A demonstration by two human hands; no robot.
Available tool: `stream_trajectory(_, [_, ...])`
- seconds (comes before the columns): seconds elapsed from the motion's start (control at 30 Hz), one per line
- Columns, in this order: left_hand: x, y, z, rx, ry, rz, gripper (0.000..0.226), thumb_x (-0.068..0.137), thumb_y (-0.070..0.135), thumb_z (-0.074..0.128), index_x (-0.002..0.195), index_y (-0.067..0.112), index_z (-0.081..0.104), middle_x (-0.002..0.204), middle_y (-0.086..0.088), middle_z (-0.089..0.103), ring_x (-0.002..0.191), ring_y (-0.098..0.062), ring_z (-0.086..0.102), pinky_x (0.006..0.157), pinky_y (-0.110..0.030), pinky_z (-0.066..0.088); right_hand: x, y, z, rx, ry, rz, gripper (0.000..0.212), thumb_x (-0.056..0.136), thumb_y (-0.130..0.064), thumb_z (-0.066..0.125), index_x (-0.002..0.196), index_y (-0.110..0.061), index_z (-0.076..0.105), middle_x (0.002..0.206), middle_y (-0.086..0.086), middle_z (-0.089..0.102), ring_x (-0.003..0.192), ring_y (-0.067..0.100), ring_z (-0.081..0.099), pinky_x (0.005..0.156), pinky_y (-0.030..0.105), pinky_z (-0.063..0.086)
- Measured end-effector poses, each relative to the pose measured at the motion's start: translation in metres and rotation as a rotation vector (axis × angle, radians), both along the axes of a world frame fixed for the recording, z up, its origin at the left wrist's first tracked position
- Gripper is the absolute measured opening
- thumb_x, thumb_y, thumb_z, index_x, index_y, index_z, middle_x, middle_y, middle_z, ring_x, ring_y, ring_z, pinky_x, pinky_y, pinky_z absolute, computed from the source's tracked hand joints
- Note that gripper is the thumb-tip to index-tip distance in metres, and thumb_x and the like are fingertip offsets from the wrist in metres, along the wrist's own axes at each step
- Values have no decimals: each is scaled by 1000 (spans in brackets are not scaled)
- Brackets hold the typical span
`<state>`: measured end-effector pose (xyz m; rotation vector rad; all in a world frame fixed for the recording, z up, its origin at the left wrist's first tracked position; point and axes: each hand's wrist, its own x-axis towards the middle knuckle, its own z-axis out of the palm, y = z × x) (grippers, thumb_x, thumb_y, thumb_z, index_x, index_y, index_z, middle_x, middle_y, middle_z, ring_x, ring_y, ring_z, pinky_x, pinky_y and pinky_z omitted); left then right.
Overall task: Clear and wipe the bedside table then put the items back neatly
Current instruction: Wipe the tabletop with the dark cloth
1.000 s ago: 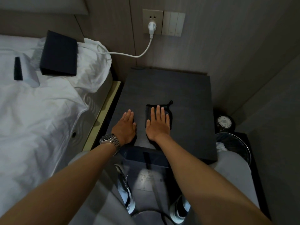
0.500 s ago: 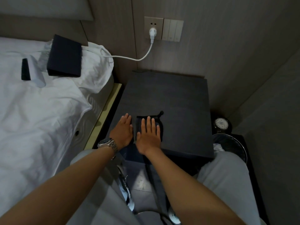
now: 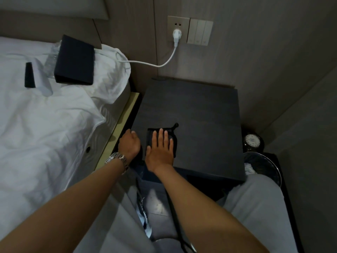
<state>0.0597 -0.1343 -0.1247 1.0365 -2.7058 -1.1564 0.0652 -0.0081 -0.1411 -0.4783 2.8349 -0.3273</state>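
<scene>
The dark bedside table (image 3: 200,106) stands between the bed and the wall, with only a black cloth (image 3: 151,136) on its top, near the front left corner. My right hand (image 3: 160,152) presses flat on that cloth with straight fingers. My left hand (image 3: 129,144), with a metal watch on the wrist, sits at the table's front left edge with its fingers curled over the edge. On the bed lie a dark folder (image 3: 74,61), a black tapered object (image 3: 29,75), a white object (image 3: 44,86) and a clear plastic item (image 3: 50,61).
The white-sheeted bed (image 3: 45,134) lies close on the left. A white cable (image 3: 155,63) runs from the wall socket (image 3: 177,28) onto the pillow. A round bin (image 3: 262,165) and a small round object (image 3: 252,140) sit low on the right. My knees are below the table front.
My right hand has slid the cloth left, towards the front left corner. My left hand has gone from lying flat on the top to curling its fingers at the left edge.
</scene>
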Motion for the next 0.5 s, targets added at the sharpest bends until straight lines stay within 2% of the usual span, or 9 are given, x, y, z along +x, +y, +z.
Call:
stream_trajectory(0.17, [-4,-9,-10,71,35,30,49,105,29,25,134,-1,51,136,-24,55,126,-42,50,108,-48,39,-25,-9,1,9,20,49,61,105,-40,9,155,-16,-17,161,7,-26,149,23,-24,121,44,-14])
stream_trajectory(0.4, [-9,-17,-10,124,93,118,50,106,28,25,101,0,65,112,-22,66,103,-37,60,91,-40,44,-51,-30,-2,40,36,143,61,105,-40,10,156,-17,-15,162,6,-24,149,22,-23,121,45,-11])
stream_trajectory(0.43, [-9,-19,-11,131,106,131,50,106,28,26,102,1,67,113,-21,67,104,-36,60,91,-39,44,-53,-34,-1,40,41,159,61,105,-40,10,156,-18,-15,163,6,-24,150,22,-22,122,45,-10])
stream_trajectory(0.5, [-10,-24,-12,156,130,163,48,105,28,27,118,6,67,128,-16,64,118,-33,57,102,-38,42,-58,-42,-1,45,59,190,61,105,-39,11,157,-18,-13,163,5,-22,150,22,-21,122,44,-9])
